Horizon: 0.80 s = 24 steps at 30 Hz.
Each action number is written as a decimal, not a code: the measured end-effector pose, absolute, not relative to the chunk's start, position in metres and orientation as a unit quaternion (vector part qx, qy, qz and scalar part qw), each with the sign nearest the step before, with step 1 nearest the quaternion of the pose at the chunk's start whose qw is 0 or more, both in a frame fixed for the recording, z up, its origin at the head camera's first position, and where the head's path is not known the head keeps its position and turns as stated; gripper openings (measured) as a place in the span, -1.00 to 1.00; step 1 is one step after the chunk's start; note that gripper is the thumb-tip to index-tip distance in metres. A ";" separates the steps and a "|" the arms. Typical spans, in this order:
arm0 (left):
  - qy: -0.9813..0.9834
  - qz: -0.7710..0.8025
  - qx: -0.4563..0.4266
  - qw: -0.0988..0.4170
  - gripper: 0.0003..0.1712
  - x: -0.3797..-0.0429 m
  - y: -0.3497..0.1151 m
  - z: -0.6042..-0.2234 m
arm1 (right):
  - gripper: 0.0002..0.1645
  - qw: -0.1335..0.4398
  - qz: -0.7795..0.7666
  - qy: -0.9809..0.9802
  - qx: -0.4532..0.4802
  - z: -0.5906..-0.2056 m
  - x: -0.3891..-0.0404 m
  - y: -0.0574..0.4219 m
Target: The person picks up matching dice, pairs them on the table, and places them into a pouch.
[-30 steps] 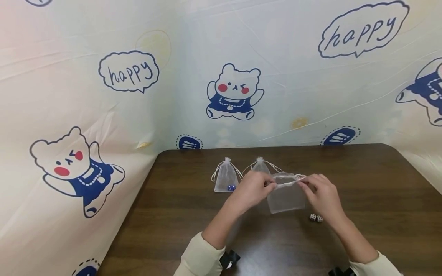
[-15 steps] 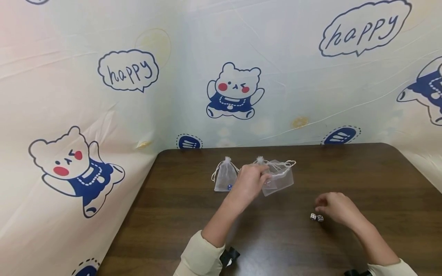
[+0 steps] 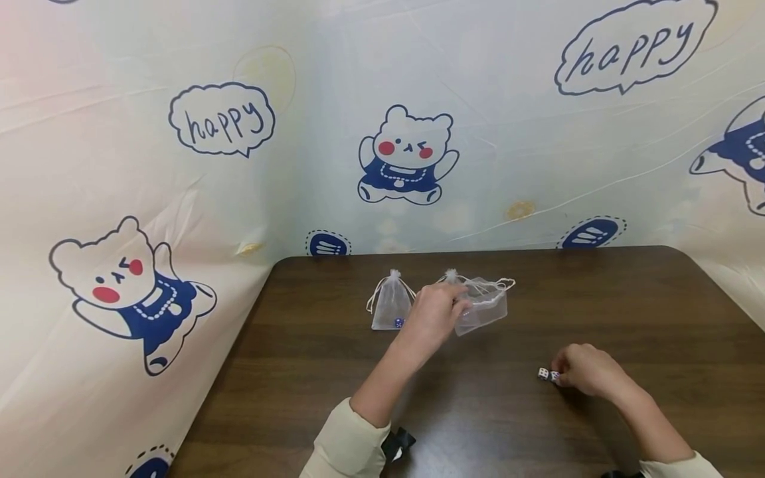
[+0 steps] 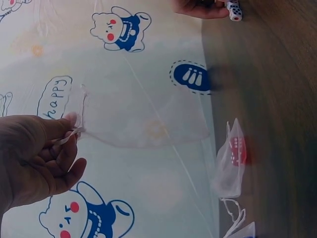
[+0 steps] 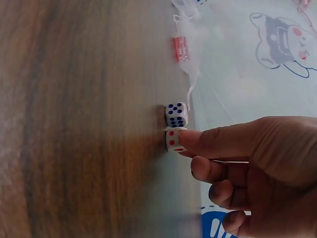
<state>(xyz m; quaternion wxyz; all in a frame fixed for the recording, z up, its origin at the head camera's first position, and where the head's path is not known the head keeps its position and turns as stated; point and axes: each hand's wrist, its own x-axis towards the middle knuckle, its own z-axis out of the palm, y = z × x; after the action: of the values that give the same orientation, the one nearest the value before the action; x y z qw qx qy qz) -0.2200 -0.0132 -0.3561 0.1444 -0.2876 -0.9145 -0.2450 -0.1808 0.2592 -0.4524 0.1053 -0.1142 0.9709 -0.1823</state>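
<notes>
My left hand (image 3: 435, 312) pinches the rim of a sheer white drawstring bag (image 3: 483, 313) and holds it up off the table. In the left wrist view that organza bag (image 4: 143, 121) hangs flat from thumb and fingertips, with nothing visible inside. Lower right, my right hand (image 3: 590, 372) has its thumb and a finger on one white die (image 5: 173, 141) with red dots facing the right wrist camera. A second white die (image 5: 176, 115), showing blue dots, sits against it on the table. The fingertip behind the held die is hidden.
A tied sheer bag (image 3: 390, 302) with blue dice (image 3: 399, 323) stands at the back of the brown table (image 3: 299, 372). Beside it is another tied bag (image 4: 229, 171) holding red dice (image 4: 237, 151), mostly covered by my left hand in the head view. A printed cloth (image 3: 508, 133) hangs behind.
My right hand has let go of the bag's rim and moved down to the white dice, now gripping one. My left hand has carried the bag slightly left and away from me.
</notes>
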 end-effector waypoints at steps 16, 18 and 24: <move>-0.917 -0.215 -0.306 0.136 -0.75 -0.219 -0.009 -0.360 | -0.85 -0.131 -0.192 0.971 -0.059 -0.418 -0.187 0.257; -0.918 -0.210 -0.307 0.135 -0.75 -0.218 -0.009 -0.361 | -0.83 -0.175 -0.203 0.962 -0.053 -0.412 -0.188 0.254; -0.919 -0.208 -0.309 0.134 -0.74 -0.217 -0.006 -0.363 | -0.81 -0.282 -0.236 0.928 -0.058 -0.401 -0.190 0.243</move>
<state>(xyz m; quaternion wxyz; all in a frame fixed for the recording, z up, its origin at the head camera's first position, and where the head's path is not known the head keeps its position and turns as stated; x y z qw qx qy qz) -0.2173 -0.0065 -0.3633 0.1336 -0.3088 -0.9186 -0.2075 -0.1896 0.2431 -0.4010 -0.2822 -0.0577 0.9281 -0.2361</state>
